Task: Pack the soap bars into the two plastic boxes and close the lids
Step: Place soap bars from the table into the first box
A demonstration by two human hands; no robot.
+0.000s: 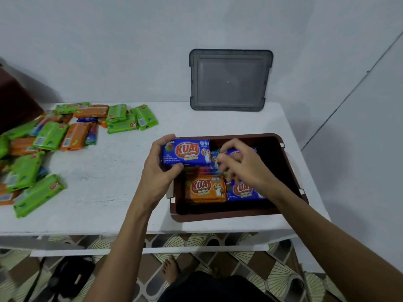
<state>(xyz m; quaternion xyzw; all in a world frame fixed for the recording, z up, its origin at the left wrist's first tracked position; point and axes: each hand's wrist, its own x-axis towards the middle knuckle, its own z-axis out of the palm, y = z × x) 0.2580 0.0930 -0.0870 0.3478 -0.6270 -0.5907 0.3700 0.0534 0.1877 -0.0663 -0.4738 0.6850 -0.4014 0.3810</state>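
A brown plastic box (pixel 290 171) stands open on the white table (pixel 109 182). My left hand (pixel 157 171) grips a blue soap bar (pixel 187 151) over the box's far left corner. My right hand (pixel 239 165) hovers above the box's middle, fingers curled at the edge of another blue bar (pixel 234 151). Inside lie an orange bar (pixel 206 188) and a further blue bar (pixel 242 190). A grey see-through lid (pixel 229 80) leans against the wall behind the table. Loose green and orange bars (pixel 50 136) are heaped at the table's left.
A dark brown object (pixel 15 101) sits at the far left edge behind the heap. The table's front edge runs just below the box. A patterned floor, my bare foot (pixel 171 271) and a dark bag (pixel 72 277) show underneath.
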